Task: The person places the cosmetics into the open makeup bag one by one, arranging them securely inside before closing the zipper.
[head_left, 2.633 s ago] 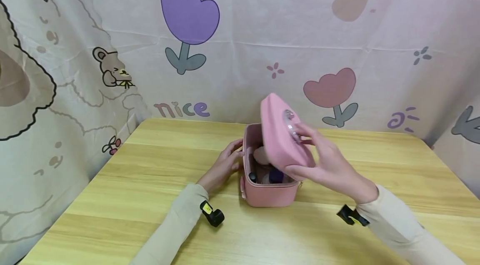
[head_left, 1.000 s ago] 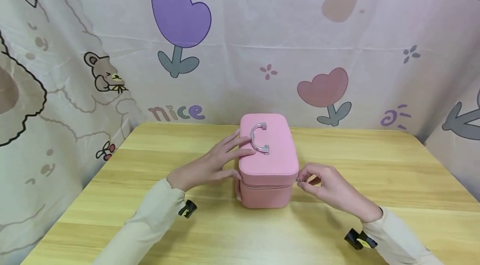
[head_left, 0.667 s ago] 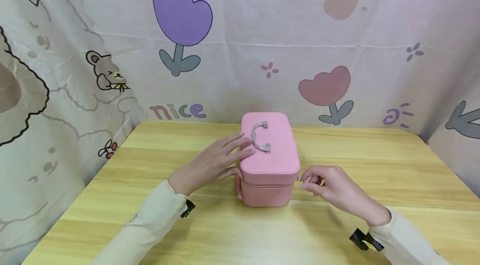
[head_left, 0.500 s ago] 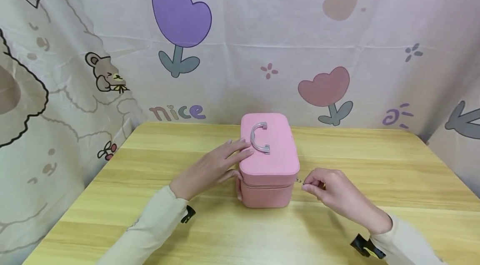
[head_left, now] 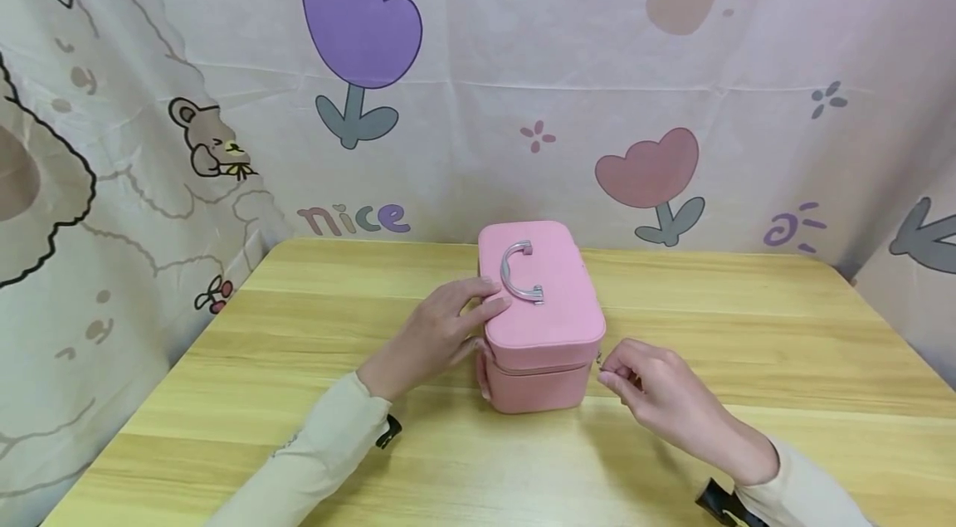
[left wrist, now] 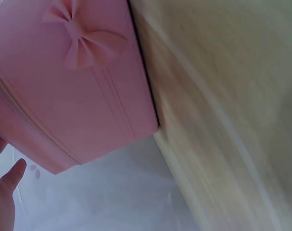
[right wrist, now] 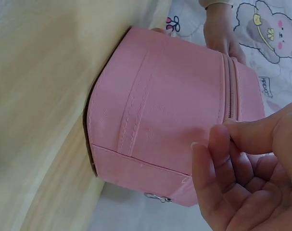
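A pink cosmetic case [head_left: 548,286] stands upright on the table with its lid down, a silver handle on top. A zipper [right wrist: 229,91] runs below the lid. My left hand [head_left: 429,340] rests on the lid's left edge, fingers on top and thumb lower at the side. At the case's front right corner, my right hand [head_left: 665,394] pinches the small zipper pull [head_left: 598,359] between thumb and index finger; the fingertips mostly hide it. The left wrist view shows a pink bow [left wrist: 85,41] on the case's side.
The wooden table [head_left: 246,369] extends around the case on both sides. Behind it hangs a printed cloth [head_left: 508,29] with tulips and a bear, and another stretch of cloth closes off the left. A metal clasp [right wrist: 158,197] hangs at the case's back.
The lid, earlier raised in my right hand over items inside, is down. My left hand moved onto it and my right to the zipper pull. Lately the case has turned slightly.
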Demonstrator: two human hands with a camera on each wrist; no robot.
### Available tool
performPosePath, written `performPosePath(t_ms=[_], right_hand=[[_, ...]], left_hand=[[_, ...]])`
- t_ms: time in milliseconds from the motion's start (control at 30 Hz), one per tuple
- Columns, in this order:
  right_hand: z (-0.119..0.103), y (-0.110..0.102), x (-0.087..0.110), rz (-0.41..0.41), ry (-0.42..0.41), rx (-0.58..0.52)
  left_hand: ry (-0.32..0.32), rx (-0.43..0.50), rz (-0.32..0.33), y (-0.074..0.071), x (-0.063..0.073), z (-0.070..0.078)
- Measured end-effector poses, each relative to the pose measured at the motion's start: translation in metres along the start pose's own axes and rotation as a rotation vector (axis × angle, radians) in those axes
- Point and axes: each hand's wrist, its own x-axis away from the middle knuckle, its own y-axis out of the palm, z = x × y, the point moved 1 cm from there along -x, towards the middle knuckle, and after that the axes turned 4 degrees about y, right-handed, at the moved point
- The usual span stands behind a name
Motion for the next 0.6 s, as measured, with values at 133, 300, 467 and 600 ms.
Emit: performPosePath(t_ms=[133,300,467,600], right_hand=[[0.001,0.001,0.000,0.000,-0.001,-0.013],[0.001,0.002,0.003,-0.017,-0.012,-0.063],[-0.003,0.006,0.006,-0.042,-0.077,-0.116],[-0.007,0.010,0.005,-0.062,-0.133,-0.124]], left_hand=[[-0.059,0.058,-0.050,-0.002,0.001,0.003],[-0.217,0.263,-0.081,0.001,-0.002,0.015],[-0.471,0.548,-0.080,0.007,-0.005,0.019],[-0.636,0.829,-0.122,0.003,-0.001,0.006]])
